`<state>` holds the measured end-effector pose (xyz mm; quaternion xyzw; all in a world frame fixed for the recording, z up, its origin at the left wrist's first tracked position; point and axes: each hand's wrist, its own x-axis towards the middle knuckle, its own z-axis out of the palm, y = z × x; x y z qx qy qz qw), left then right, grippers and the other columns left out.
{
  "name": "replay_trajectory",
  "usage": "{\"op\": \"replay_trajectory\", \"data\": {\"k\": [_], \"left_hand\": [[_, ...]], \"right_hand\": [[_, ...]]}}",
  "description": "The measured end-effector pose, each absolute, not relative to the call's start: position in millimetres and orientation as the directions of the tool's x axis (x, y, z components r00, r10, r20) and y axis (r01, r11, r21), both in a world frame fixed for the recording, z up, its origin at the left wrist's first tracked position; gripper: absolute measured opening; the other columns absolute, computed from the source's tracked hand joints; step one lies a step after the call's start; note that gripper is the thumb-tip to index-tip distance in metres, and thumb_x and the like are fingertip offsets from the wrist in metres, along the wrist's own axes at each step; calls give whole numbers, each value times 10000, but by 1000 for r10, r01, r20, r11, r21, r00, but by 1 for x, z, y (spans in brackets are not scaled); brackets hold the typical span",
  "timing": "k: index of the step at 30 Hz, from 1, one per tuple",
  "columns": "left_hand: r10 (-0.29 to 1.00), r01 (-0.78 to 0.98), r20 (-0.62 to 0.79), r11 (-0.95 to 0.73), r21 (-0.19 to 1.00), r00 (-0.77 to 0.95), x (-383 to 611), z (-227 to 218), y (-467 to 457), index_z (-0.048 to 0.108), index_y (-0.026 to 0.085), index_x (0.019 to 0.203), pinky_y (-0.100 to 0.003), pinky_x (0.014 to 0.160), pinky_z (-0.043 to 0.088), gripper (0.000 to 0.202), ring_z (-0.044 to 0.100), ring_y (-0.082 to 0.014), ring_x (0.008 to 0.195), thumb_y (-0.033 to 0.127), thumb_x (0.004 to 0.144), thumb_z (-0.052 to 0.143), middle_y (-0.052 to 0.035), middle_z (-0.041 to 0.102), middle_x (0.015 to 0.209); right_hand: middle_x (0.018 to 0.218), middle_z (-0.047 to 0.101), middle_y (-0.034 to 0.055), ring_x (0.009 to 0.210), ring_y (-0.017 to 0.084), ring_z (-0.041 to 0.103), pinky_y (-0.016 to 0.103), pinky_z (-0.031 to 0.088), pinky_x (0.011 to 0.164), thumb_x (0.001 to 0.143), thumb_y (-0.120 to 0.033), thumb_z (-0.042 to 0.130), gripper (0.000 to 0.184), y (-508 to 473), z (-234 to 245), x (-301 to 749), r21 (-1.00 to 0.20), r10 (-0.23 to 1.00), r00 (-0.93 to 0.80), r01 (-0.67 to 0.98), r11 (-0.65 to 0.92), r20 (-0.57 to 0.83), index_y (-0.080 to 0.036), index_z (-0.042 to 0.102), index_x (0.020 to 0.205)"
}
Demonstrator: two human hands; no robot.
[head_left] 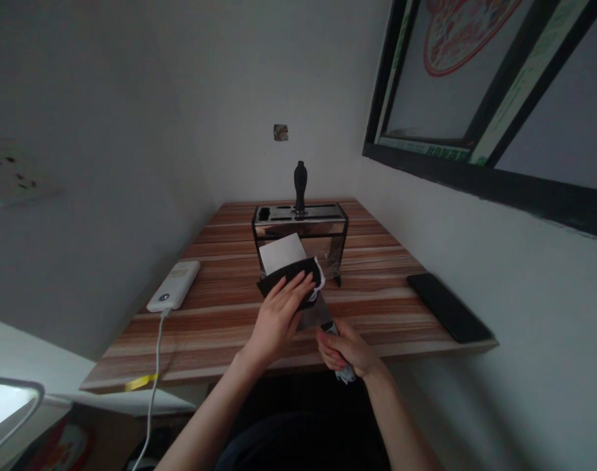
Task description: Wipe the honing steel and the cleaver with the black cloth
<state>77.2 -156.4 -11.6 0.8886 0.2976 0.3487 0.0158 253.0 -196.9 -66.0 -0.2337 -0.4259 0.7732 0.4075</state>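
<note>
My right hand (346,350) is closed round the handle of a broad cleaver (283,254), whose pale blade points away from me over the wooden table (220,314). My left hand (278,314) presses a dark cloth (291,278) with a white edge against the blade, fingers wrapped over it. Just behind the blade stands a shiny metal knife rack (301,219) with one black-handled knife (300,183) upright in a slot.
A white power bank (174,285) with a white cable (153,386) lies at the table's left. A black phone (448,306) lies at the right edge. White walls close in on both sides, and a dark-framed window (475,98) sits upper right.
</note>
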Motion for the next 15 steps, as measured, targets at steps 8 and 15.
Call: {"op": "replay_trajectory", "data": {"k": [8, 15], "left_hand": [[496, 417, 495, -868, 267, 714, 83, -35, -188, 360, 162, 1330, -415, 1098, 262, 533, 337, -164, 1328, 17, 817, 371, -95, 473, 1374], [488, 396, 476, -873, 285, 732, 80, -34, -195, 333, 153, 1342, -412, 1090, 279, 548, 374, -154, 1305, 11, 814, 362, -110, 503, 1347]], "right_hand": [[304, 325, -107, 245, 19, 265, 158, 191, 293, 709, -387, 651, 410, -194, -75, 252, -886, 871, -478, -348, -306, -113, -183, 391, 467], [287, 342, -95, 256, 28, 297, 162, 206, 310, 656, -294, 645, 371, -196, -77, 251, -898, 885, -445, -320, -301, -137, -183, 387, 414]]}}
